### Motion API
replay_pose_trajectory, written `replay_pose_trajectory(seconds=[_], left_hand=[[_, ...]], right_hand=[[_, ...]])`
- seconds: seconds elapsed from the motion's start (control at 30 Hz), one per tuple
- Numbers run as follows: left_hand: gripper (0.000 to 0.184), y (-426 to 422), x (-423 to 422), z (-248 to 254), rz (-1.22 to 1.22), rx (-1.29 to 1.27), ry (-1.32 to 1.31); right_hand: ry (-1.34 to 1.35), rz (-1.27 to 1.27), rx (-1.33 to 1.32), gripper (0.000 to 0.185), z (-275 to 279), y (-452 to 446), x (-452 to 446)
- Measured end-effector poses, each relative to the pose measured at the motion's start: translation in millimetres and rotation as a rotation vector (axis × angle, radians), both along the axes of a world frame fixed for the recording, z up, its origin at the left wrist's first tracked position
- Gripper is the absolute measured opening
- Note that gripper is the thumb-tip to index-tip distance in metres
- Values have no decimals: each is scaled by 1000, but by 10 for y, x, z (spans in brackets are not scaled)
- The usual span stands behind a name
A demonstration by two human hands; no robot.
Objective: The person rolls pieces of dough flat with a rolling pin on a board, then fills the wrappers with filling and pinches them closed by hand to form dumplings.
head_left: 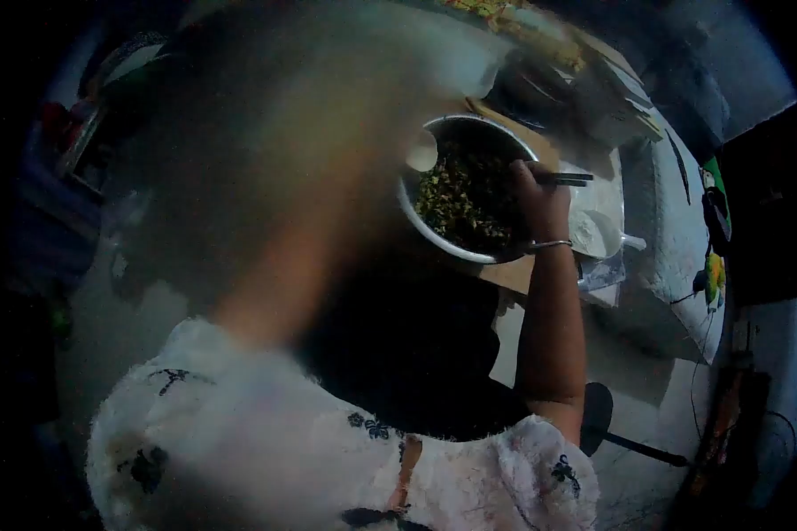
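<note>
A wide metal bowl (432, 237) holds a dark green and yellowish chopped filling (469, 190). My right hand (540, 199) is closed around a pair of chopsticks (574, 179) at the bowl's right side; their lower ends are hidden behind the hand or in the filling. My left hand (388, 150) is at the bowl's left rim, badly blurred by a hazy patch over the view. A round pale dough wrapper (422, 150) shows at that hand, over the rim, and appears held by it. The left fingers cannot be made out.
A white bowl of flour-like powder (591, 234) stands right of the metal bowl. A board (505, 276) lies under the metal bowl. Dark cookware (527, 88) and stacked items (615, 111) sit behind. A black round-ended object (596, 407) is near my right elbow.
</note>
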State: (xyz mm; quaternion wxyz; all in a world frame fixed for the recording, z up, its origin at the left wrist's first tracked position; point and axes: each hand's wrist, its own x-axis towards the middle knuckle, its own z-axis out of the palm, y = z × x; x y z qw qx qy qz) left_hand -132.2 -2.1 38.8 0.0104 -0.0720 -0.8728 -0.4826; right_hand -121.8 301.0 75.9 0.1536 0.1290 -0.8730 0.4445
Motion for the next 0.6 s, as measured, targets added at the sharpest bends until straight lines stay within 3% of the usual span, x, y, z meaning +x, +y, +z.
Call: replay_pose_trajectory(seconds=[0.03, 0.2, 0.27, 0.37, 0.4, 0.5, 0.6], left_hand=[[25, -33, -42, -39, -49, -7, -12], [29, -136, -302, -362, -112, -63, 55], [30, -187, -375, -500, -150, 99, -6], [31, -158, -293, -442, -88, 51, 33], [31, -153, -278, -408, -87, 48, 31], [31, -94, -222, -266, -72, -80, 33], [30, -43, -129, -156, -32, -62, 8]], right_hand=[[-104, -12, -304, 29, -18, -14, 9], [13, -130, 13, 32, -18, -26, -64], [-57, -166, -26, 31, -26, -181, -37], [-134, -109, -215, 31, -302, -211, -247], [-27, -106, -25, 32, -327, -211, -283], [-28, -68, 125, 34, -438, -207, -380], [-188, -28, -133, 37, -547, -193, -387]])
